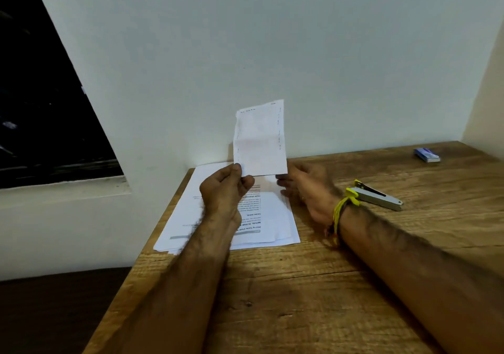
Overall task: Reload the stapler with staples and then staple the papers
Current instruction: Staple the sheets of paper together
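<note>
Left fingers pinch folded paper, stapler aside

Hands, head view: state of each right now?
Left hand: pinching the folded paper slip, held upright.
Right hand: open, fingers relaxed beside the slip's lower corner, holding nothing.

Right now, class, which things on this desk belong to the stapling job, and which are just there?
Belong to the job:
stapler, lying on the desk
box of staples, far right
stack of papers on the desk
small paper, pinched by the left hand

Just there:
window
wall
wrist threads
</note>
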